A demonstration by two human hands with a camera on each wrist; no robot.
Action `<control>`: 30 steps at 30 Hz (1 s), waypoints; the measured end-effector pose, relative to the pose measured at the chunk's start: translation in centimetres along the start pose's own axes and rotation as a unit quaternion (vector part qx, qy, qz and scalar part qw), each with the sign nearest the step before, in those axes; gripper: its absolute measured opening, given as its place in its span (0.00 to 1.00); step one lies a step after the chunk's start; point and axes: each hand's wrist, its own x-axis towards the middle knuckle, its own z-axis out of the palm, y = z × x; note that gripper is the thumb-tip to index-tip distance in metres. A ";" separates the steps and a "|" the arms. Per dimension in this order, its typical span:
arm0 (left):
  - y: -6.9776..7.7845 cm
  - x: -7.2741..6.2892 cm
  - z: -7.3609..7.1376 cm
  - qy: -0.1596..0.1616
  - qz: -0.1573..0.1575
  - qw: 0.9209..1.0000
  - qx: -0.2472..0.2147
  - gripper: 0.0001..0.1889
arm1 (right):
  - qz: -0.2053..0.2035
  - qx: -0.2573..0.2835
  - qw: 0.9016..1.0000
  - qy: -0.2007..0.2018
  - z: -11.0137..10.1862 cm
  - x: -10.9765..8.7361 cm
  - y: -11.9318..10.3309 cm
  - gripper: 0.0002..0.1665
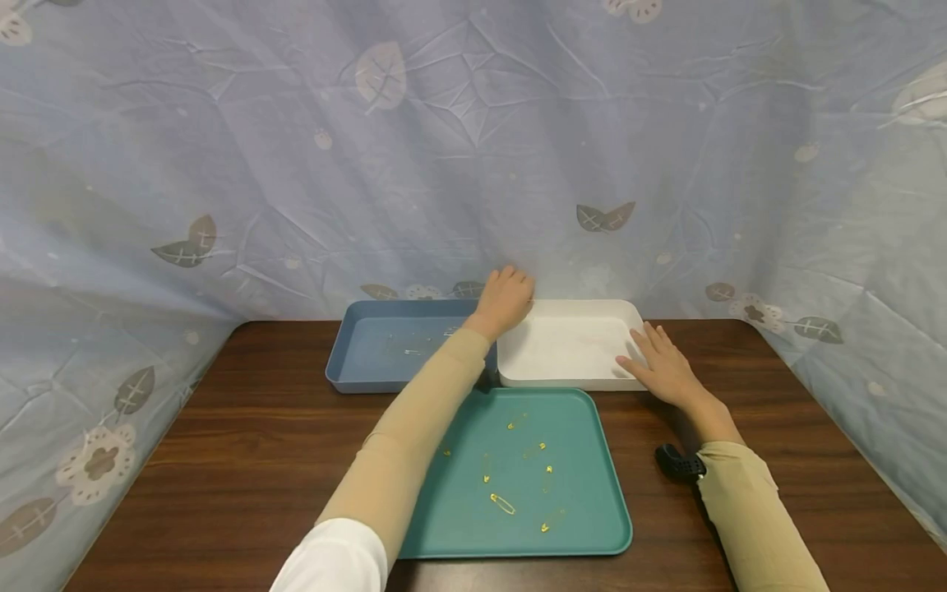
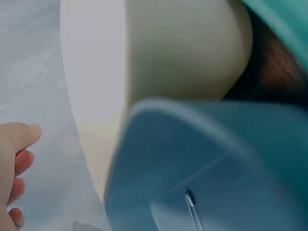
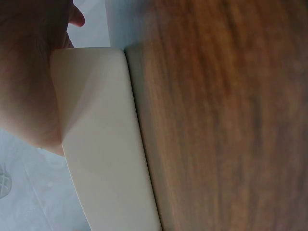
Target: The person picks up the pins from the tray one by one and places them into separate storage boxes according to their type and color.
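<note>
My left hand (image 1: 506,298) reaches across to the back, above where the blue tray (image 1: 364,380) and the white tray (image 1: 570,349) stand side by side. Its fingers are loosely bent; the left wrist view shows nothing between the fingertips (image 2: 21,188) and thumb. At the white tray's right end, my right hand (image 1: 662,366) lies over the rim with fingers spread. Silver safety pins (image 1: 412,352) lie in the blue tray, one seen close as a safety pin (image 2: 193,211) in the left wrist view. No pins show inside the white tray.
A green tray (image 1: 518,543) in front holds several gold safety pins (image 1: 503,503), some partly hidden near my left forearm. Brown wooden table (image 1: 222,477) lies beneath the trays. A patterned cloth (image 1: 473,164) hangs behind the table. A black strap (image 1: 679,463) sits at my right wrist.
</note>
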 end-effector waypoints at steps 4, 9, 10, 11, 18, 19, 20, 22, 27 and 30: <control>-0.2 -0.6 -1.1 -0.006 -0.005 1.000 -0.026 0.08 | -0.002 -0.006 1.000 0.000 0.0 0.0 0.0 0.47; -0.7 -1.5 -2.4 -0.013 -0.003 0.999 -0.043 0.08 | -0.005 -0.007 1.000 -0.001 0.0 0.0 0.0 0.47; -0.8 -1.8 -2.7 -0.015 -0.002 0.999 -0.044 0.08 | -0.006 -0.006 1.000 -0.001 0.0 0.0 0.0 0.47; -0.9 -2.1 -2.9 -0.019 -0.002 0.999 -0.047 0.08 | -0.007 -0.005 1.000 -0.001 0.0 0.0 0.0 0.47; -2.0 -3.9 -4.5 0.000 0.000 0.999 -0.048 0.09 | -0.005 -0.010 1.000 -0.005 -0.2 0.0 0.2 0.47; -2.2 -4.3 -4.7 0.004 -0.004 0.999 -0.052 0.09 | -0.005 -0.012 1.000 -0.005 -0.3 0.0 0.3 0.47; -2.4 -4.6 -4.9 0.008 -0.008 0.998 -0.060 0.08 | -0.006 -0.012 1.000 -0.005 -0.3 0.1 0.3 0.47; -2.9 -5.3 -5.2 0.013 -0.021 0.997 -0.080 0.07 | -0.006 -0.012 1.000 -0.005 -0.2 0.2 0.4 0.47; -3.9 -7.4 -5.7 0.025 -0.057 0.990 -0.128 0.07 | -0.003 -0.009 1.000 -0.007 0.0 0.2 0.9 0.48; -4.5 -8.8 -6.0 0.038 -0.077 0.986 -0.146 0.08 | -0.004 -0.009 1.000 -0.004 -0.2 0.3 0.8 0.48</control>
